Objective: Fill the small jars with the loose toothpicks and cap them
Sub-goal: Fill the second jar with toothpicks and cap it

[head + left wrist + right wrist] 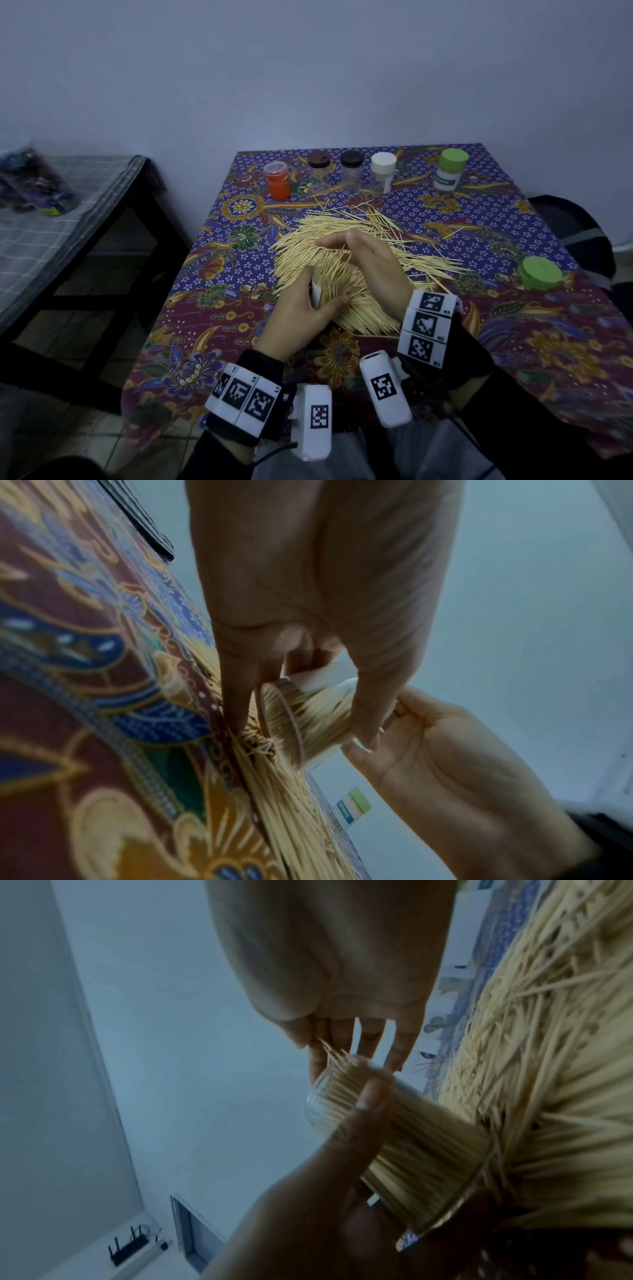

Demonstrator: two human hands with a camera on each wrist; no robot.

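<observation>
Clear plastic jar [404, 1139] lies tilted in left hand [301, 315], thumb and fingers wrapped round it, packed nearly full, mouth toward right hand [373, 260]. Right hand pinches a few toothpicks [329, 1050] at the mouth. Green lid [541, 272] lies well right; loose pile [342, 233] directly beneath.

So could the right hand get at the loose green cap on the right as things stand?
Probably yes: the green cap lies apart on bare cloth with nothing between. But the right hand is busy feeding toothpicks into the jar.
</observation>
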